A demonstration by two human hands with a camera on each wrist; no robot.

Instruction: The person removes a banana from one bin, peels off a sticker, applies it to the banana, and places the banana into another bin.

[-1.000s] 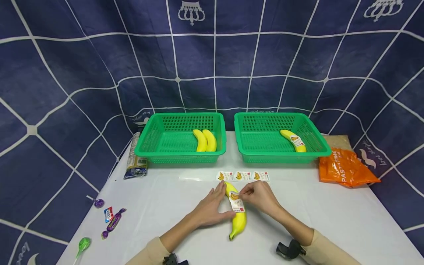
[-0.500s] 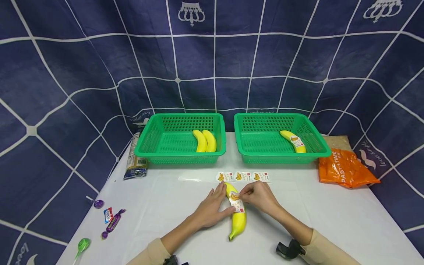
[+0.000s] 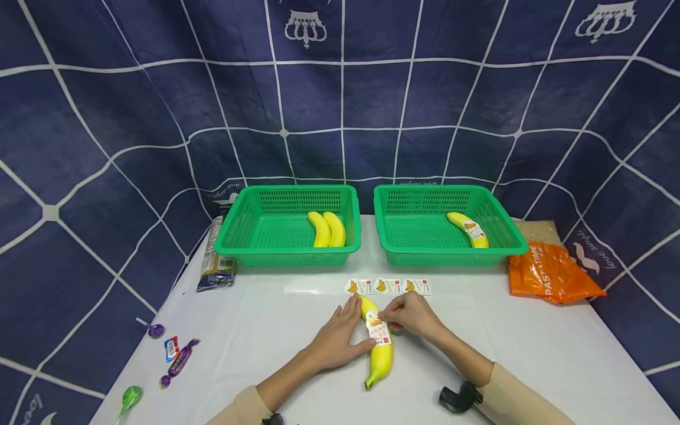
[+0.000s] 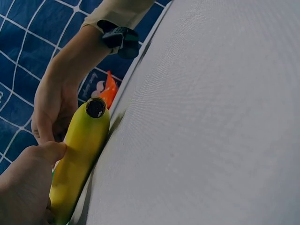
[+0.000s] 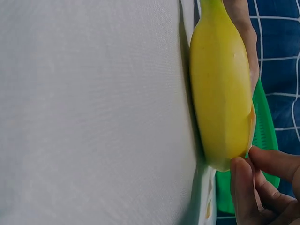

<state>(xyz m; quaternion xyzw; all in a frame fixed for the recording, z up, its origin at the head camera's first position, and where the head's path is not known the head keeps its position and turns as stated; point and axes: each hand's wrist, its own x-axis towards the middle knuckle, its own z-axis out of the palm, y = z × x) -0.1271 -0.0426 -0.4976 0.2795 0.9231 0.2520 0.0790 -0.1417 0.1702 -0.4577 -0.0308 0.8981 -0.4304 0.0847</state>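
A yellow banana (image 3: 380,363) lies on the white table with its stem end toward me. On its upper side is a white sticker (image 3: 378,332) printed with bananas and text. My left hand (image 3: 336,338) lies along the banana's left side, fingers extended, fingertips near its far end and thumb on the sticker's lower edge. From the right, my right hand (image 3: 411,316) pinches the sticker's upper right edge between thumb and forefinger. In the right wrist view, those fingertips (image 5: 253,151) meet at the banana's far end; the sticker's edge barely shows there.
A strip with three stickers (image 3: 388,287) lies beyond the banana. Behind stand a green basket (image 3: 289,258) with two bananas and another (image 3: 451,258) with one stickered banana. A dark bag (image 3: 216,265), an orange bag (image 3: 549,274), candies (image 3: 180,360) and a lollipop (image 3: 130,396) lie at the sides.
The right hand's fingertips have moved slightly left over the sticker, whose upper part looks flatter against the banana. The left thumb has shifted onto the sticker's lower edge. The head view has tilted slightly.
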